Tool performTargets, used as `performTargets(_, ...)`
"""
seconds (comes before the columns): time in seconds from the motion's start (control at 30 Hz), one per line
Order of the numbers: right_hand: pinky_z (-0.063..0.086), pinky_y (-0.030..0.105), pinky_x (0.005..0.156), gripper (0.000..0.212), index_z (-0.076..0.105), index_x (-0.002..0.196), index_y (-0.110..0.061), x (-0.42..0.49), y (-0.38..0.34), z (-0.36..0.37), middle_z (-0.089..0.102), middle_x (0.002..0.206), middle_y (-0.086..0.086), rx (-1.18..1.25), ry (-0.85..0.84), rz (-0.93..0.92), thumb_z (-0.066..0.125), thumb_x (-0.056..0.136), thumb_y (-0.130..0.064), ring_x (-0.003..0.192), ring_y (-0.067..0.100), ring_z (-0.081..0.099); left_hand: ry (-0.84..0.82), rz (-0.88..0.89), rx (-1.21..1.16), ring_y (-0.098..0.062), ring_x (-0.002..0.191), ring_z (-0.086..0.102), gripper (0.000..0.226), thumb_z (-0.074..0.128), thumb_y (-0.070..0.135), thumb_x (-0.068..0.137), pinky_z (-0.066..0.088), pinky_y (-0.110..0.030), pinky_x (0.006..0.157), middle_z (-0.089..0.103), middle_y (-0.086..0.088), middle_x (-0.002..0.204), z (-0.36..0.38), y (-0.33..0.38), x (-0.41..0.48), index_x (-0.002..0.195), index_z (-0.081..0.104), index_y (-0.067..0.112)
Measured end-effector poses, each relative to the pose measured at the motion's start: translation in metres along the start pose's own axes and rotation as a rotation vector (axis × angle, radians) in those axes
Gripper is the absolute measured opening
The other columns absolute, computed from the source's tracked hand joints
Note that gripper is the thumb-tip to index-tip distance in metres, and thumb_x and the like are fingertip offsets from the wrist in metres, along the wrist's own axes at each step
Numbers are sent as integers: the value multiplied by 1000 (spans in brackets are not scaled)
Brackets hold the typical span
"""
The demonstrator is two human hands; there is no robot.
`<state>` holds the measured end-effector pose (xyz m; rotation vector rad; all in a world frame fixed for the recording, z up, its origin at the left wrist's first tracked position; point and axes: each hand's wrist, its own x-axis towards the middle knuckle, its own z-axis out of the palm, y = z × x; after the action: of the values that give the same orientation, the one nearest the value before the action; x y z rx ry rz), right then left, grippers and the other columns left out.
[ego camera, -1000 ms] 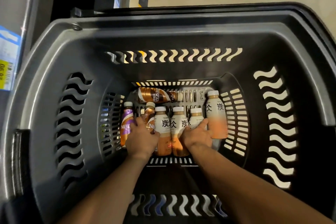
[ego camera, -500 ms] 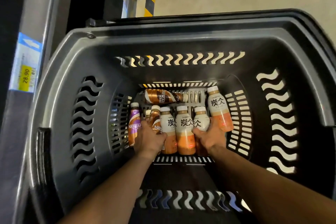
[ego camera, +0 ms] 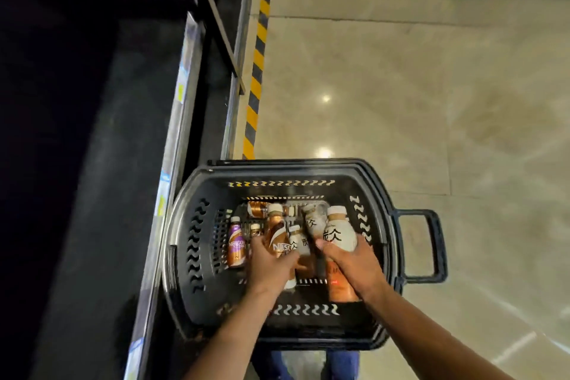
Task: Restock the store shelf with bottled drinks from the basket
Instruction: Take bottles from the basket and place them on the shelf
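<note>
Fingers (ego camera: 257,248) of left hand (ego camera: 271,267) wrap the brown bottle (ego camera: 276,233), right hand (ego camera: 354,265) clasps the white bottles (ego camera: 337,234); lift straight, clear of the basket (ego camera: 308,171) rim.

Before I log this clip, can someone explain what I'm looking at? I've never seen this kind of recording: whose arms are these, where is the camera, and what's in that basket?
There is no machine here. A person wears one wide-angle camera on the head, so you look down along their own two arms. That single view shows a dark plastic basket beside a store shelf on the left, with tiled floor to the right.

The left hand has its grip round a brown coffee bottle. The right hand grips a white-and-orange bottle. A second, blurred bottle sits against it, and I can't tell whether that one is held too.

In the basket, a purple bottle stands at the left, and another brown bottle lies on its side at the far end.
</note>
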<state>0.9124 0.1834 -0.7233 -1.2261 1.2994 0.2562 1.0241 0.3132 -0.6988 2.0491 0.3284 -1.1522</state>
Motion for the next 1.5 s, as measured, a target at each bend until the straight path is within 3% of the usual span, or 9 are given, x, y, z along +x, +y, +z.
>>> performTargets(0.1,61,41,78,58,62,108,-19,-83,-54,-21,75,93,1,36,53,-48,88,62,-44,82,16,73,-50,26,-106,-19,104,59,69,81,21,77,51,-38,87,58,-3,115,-22,48,-86,130,38,19)
performTargets(0.23,60,39,77,37,59,101,-25,-200,-130,-47,73,89,0,64,86,-137,84,74,-33,80,15,72,-51,120,-156,-12,96,62,59,79,17,80,46,-23,67,62,-2,111,-60,103,-203,124,40,24)
performTargets(0.53,55,25,67,37,57,106,-25,-404,-242,-86,71,97,-2,76,64,-431,82,78,-27,85,12,70,-18,330,-297,-9,92,68,49,76,12,84,52,-25,71,67,2,106,-150,188,-413,118,47,31)
performTargets(0.7,57,33,72,45,54,113,-23,-469,-266,-97,69,100,-1,33,6,-561,81,78,-31,86,15,69,72,400,-422,-14,92,66,50,75,14,85,52,-29,70,65,0,105,-173,193,-488,123,45,27)
performTargets(0.83,59,38,74,44,54,110,-28,-499,-276,-99,69,98,-3,-53,-88,-658,82,78,-35,85,15,69,226,477,-429,-10,81,69,52,78,29,74,55,-25,67,69,2,93,-182,183,-527,118,52,20)
performTargets(0.97,60,45,73,37,54,103,-32,-526,-285,-89,71,94,0,-190,-258,-750,81,77,-35,81,20,71,408,442,-601,-3,76,68,41,74,20,82,50,-16,59,69,5,94,-184,162,-570,116,52,28)
performTargets(1.13,52,21,57,28,57,97,-26,-583,-283,-58,68,90,2,-290,-494,-881,79,81,-21,70,8,66,641,406,-767,-9,83,67,38,75,19,81,50,-22,65,66,6,95,-196,120,-630,107,50,33)
performTargets(1.3,54,32,64,37,59,103,-24,-648,-247,-13,69,91,3,-392,-761,-919,84,77,-26,77,17,67,910,396,-879,-9,74,64,44,76,20,78,51,-27,66,65,4,88,-213,55,-689,115,53,22)
performTargets(1.5,57,34,71,33,58,103,-31,-748,-182,35,70,91,-7,-555,-1060,-939,81,79,-29,82,12,69,1237,307,-1053,-5,79,67,45,78,22,81,57,-33,77,66,6,97,-218,-43,-778,112,50,40)
